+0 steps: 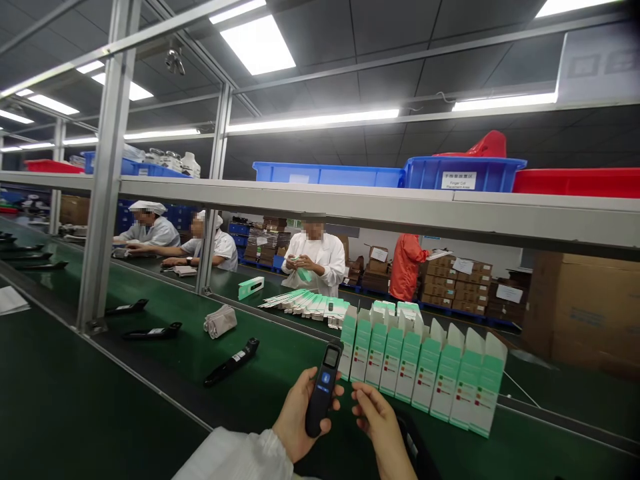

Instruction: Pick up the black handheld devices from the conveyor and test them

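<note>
My left hand [299, 415] is wrapped round a slim black handheld device [323, 393], held upright and tilted slightly right. The device has a small grey screen at its top and blue-marked buttons below. Just to its right, my right hand [373, 410] has thumb and fingers pinched together, apart from the device; whatever may be between the fingertips is too small to make out. Behind both hands stands a row of several green and white cartons [424, 370] with their top flaps up. Under my right wrist lies another black item [413, 440], mostly hidden.
On the green conveyor [165, 360] lie more black devices [233, 362] and a crumpled pale bundle [220, 321]. Flattened cartons [307, 303] fan out before a co-worker [316, 260]. An overhead shelf [350, 205] carries blue bins [463, 175]; a metal post [103, 173] rises at left.
</note>
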Demonstrator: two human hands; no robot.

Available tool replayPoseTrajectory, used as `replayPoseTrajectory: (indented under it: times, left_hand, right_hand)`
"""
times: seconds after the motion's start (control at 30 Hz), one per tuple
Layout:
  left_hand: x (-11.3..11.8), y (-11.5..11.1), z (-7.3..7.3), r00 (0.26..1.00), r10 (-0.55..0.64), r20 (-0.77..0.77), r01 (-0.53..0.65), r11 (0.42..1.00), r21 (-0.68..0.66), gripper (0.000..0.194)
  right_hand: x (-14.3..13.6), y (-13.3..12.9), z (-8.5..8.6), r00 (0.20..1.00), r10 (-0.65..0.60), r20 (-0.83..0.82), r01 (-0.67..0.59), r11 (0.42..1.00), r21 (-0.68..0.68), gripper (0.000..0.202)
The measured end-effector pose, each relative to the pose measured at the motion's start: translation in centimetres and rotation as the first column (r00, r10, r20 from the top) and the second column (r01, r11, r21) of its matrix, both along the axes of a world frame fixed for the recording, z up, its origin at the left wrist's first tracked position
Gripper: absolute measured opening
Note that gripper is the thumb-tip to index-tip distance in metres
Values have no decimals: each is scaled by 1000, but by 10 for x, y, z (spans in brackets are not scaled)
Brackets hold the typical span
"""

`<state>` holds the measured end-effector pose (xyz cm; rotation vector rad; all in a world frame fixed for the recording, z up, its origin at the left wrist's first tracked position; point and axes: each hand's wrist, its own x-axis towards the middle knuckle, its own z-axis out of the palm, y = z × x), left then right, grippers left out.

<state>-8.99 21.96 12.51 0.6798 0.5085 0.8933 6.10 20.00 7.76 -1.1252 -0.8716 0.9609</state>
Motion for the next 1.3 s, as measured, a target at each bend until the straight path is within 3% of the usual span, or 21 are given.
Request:
replayPoseTrajectory:
  times: [0.1,0.17,0.27,0.33,0.53,0.73,0.83,0.87,0.93,0.97,1.03,1.1,1.17,1.3]
  left_hand:
    - [7,-4,-2,992,76,-102,-68,995,75,33]
    - [11,-6,-4,946,205,-253,-146,962,232,32]
    - [14,-9,-5,808,454,-375,-172,791,587,43]
    - [15,-13,-4,755,525,-392,-120,699,705,49]
    - [18,-26,-4,766,474,-434,1,674,738,52]
    - [15,-19,-4,731,508,-455,24,647,762,41]
    - [-4,6,-6,591,647,-482,33,578,816,39]
    - [-14,16,-8,511,703,-494,57,546,836,37]
    - [-36,37,-12,271,825,-496,126,481,868,41]
    - [-48,46,-14,145,853,-502,155,482,863,45]
    - [-68,59,-17,-92,805,-586,158,592,790,51]
    - [-82,65,-20,-181,698,-693,121,715,689,51]
    - [-87,67,-22,-147,632,-761,107,775,623,47]
    - [-77,62,-22,32,611,-791,58,789,612,44]
  right_hand:
    - [-3,-3,4,1000,4,-24,-4,1000,7,47]
    - [-4,-5,8,999,14,-39,-13,1000,15,49]
    - [-8,-10,18,997,45,-56,-46,999,-9,52]
    - [-11,-15,26,995,68,-77,-71,997,-38,54]
    - [-18,-25,41,970,157,-184,-169,984,-51,57]
    - [-13,-19,27,966,186,-181,-188,982,8,52]
    - [-12,-16,19,973,171,-155,-173,985,4,49]
    - [-12,-15,17,974,170,-149,-172,985,-2,49]
    - [-14,-15,17,974,178,-140,-180,984,-5,47]
    - [-14,-16,17,973,186,-135,-189,982,-7,48]
    - [-16,-17,18,970,207,-130,-210,977,-16,48]
    - [-16,-17,19,968,213,-130,-217,976,-15,50]
    - [-15,-17,18,967,217,-130,-219,976,2,50]
    - [-13,-15,14,964,216,-157,-225,974,-41,50]
